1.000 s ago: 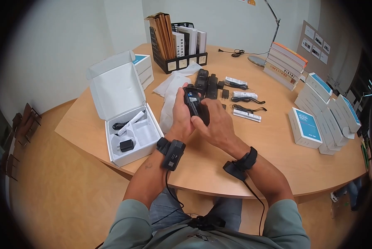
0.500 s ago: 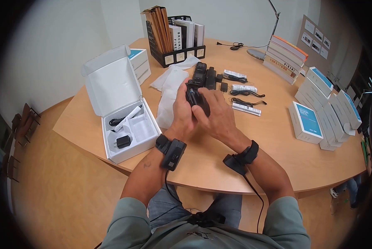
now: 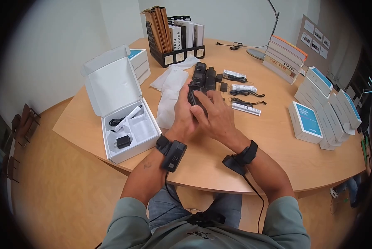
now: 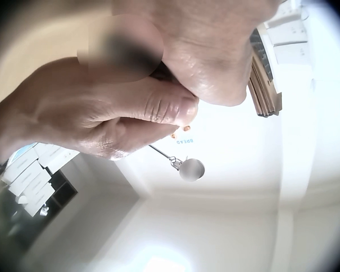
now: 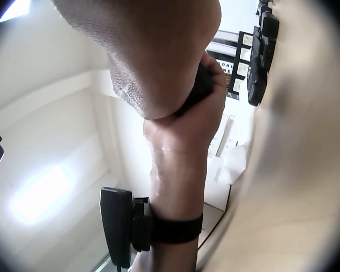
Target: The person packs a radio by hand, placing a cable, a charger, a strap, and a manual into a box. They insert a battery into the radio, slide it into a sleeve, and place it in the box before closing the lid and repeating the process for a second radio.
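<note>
A black handheld device (image 3: 192,98) is held up over the table between both hands. My left hand (image 3: 182,118) grips it from the left side and below. My right hand (image 3: 217,118) bends its fingers over the top face, with the thumb at the near edge. Much of the device is covered by fingers. In the right wrist view only a dark piece of the device (image 5: 197,90) shows, between my right hand (image 5: 158,56) and my left hand (image 5: 184,133). The left wrist view shows my right thumb (image 4: 164,107) close against my left hand (image 4: 209,51).
To the left stands an open white box (image 3: 136,152) holding a black power adapter (image 3: 123,142) and a cable. Similar black devices (image 3: 199,74), cables (image 3: 247,93) and thin white sheets (image 3: 167,97) lie beyond the hands. White-and-blue boxes (image 3: 307,120) stack at right, near books (image 3: 282,62).
The right fingers have slid over the device's face, covering more of it. The label seen earlier on the device is now hidden. The head view has shifted slightly.
</note>
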`<state>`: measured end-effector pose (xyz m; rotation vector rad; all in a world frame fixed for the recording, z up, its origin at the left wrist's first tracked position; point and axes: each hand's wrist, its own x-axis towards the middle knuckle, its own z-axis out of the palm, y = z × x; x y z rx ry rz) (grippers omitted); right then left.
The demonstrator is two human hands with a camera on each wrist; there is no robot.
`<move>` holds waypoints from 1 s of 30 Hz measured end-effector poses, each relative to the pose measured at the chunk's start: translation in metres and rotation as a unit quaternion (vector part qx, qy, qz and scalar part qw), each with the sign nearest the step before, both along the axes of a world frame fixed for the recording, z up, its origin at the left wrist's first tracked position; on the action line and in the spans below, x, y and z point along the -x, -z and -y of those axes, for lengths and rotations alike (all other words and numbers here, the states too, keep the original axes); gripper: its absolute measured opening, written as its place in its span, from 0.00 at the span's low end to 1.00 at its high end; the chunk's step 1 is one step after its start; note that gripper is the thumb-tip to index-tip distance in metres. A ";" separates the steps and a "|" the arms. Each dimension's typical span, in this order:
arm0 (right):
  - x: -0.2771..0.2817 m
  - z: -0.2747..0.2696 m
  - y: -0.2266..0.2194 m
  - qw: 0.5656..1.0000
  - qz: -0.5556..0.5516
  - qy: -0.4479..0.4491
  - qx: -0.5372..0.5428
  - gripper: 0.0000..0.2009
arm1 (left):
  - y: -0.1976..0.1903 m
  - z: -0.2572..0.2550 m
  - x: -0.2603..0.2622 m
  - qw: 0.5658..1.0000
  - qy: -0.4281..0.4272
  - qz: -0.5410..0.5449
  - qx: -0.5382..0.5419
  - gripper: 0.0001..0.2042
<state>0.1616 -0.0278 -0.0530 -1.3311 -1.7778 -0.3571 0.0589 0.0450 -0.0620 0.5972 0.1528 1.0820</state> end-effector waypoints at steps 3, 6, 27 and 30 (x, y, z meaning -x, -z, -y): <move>-0.002 0.001 -0.001 1.000 0.004 -0.011 -0.004 0.22 | -0.001 -0.001 0.002 1.000 0.020 -0.019 0.000 0.23; -0.004 -0.002 0.003 1.000 -0.002 -0.025 0.001 0.22 | 0.009 -0.006 0.001 0.999 0.016 -0.007 -0.028 0.23; -0.004 -0.006 0.002 0.998 -0.052 -0.021 -0.040 0.19 | 0.004 0.013 -0.005 0.994 0.062 -0.082 0.040 0.30; -0.008 -0.009 0.002 0.994 -0.062 -0.049 -0.069 0.18 | -0.006 0.025 -0.004 0.995 0.050 -0.089 0.021 0.29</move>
